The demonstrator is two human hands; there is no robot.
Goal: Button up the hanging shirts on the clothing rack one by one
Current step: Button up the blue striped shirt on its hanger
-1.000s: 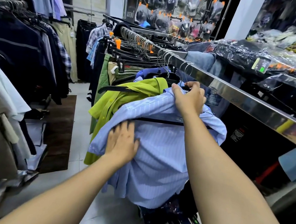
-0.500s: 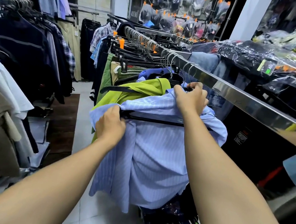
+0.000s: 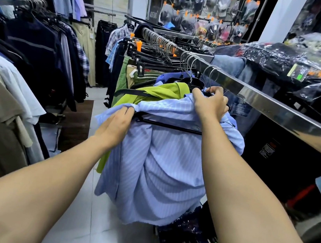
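Observation:
A light blue striped shirt (image 3: 155, 165) hangs bunched on a black hanger (image 3: 171, 126) under the steel rack rail (image 3: 276, 105). My right hand (image 3: 210, 105) grips the shirt's collar area together with the hanger's neck, just below the rail. My left hand (image 3: 117, 125) holds the shirt's left shoulder fabric at the hanger's left end. A lime green shirt (image 3: 159, 93) hangs directly behind the blue one.
More hangers with dark trousers and green garments (image 3: 153, 63) crowd the rail further back. A second rack of shirts (image 3: 20, 66) lines the left side of the tiled aisle (image 3: 83, 203). Plastic-wrapped stock (image 3: 285, 62) lies on the shelf at right; bagged clothes sit on the floor below.
My left hand rose from the shirt's front to the left shoulder and pulled the fabric over the hanger end. My right hand stayed at the collar.

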